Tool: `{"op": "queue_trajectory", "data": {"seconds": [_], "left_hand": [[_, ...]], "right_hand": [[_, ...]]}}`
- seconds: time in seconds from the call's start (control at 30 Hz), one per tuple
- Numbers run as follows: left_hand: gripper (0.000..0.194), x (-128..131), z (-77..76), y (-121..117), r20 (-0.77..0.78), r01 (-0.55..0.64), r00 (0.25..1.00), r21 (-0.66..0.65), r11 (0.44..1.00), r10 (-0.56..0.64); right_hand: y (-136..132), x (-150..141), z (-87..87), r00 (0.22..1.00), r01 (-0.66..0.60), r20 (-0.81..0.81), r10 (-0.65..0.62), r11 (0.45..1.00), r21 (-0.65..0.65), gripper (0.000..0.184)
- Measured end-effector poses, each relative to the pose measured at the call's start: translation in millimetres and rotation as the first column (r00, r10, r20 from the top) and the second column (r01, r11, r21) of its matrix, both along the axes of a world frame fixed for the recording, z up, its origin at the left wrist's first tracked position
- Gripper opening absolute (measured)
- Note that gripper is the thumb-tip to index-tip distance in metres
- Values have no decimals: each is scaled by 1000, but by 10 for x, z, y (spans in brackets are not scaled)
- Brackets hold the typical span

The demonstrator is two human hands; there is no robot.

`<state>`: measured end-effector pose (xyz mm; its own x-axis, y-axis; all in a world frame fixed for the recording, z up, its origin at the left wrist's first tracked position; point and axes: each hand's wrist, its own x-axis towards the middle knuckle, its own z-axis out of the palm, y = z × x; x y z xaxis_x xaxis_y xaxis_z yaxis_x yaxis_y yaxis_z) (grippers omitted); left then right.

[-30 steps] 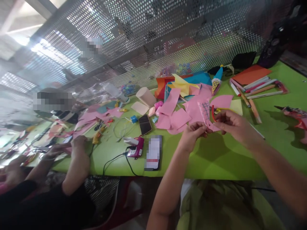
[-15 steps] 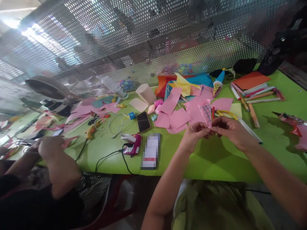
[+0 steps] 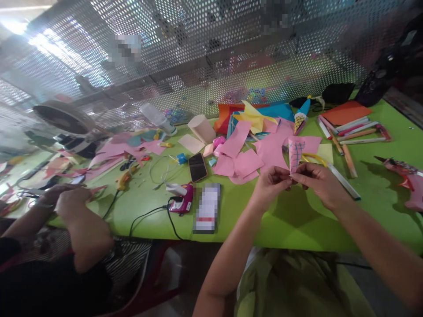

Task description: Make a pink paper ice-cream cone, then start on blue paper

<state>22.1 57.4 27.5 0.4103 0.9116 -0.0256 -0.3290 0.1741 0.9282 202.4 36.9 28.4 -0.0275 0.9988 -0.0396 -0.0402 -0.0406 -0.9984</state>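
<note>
Between my two hands stands a pink paper cone [image 3: 295, 152] with a dark grid drawn on it, its point downward. My left hand [image 3: 273, 182] pinches the cone's tip from the left. From the right, my right hand [image 3: 313, 178] has its thumb and fingers closed at the same tip. Just behind my right hand lie scissors [image 3: 313, 157] with yellow handles, partly hidden, and a white marker [image 3: 345, 181]. Cut pink paper pieces [image 3: 246, 163] spread over the green table [image 3: 241, 207] beyond my left hand.
A phone [image 3: 207, 209] and a magenta power adapter [image 3: 182, 199] with cables lie left of my arms. Several markers [image 3: 357, 125] and a hot glue gun [image 3: 405, 176] are at the right. A blue-topped paper cone [image 3: 301, 116] stands behind. A co-worker's hands [image 3: 71, 198] work at the left.
The cone has turned and shifted slightly right between my fingers. My right hand has moved in to the tip, and the red-and-yellow scissor handles show behind it. The view has swung slightly.
</note>
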Motion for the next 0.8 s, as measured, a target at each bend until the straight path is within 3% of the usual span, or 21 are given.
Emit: {"op": "queue_trajectory", "data": {"seconds": [0.43, 0.8], "left_hand": [[44, 102, -59, -71, -130, -32, 991, 59, 998, 40], [30, 98, -20, -80, -111, -44, 993, 46, 998, 49]], "right_hand": [[-6, -51, -53, 986, 127, -105, -126, 992, 0, 28], [-16, -75, -54, 978, 100, -183, -101, 995, -16, 32]]}}
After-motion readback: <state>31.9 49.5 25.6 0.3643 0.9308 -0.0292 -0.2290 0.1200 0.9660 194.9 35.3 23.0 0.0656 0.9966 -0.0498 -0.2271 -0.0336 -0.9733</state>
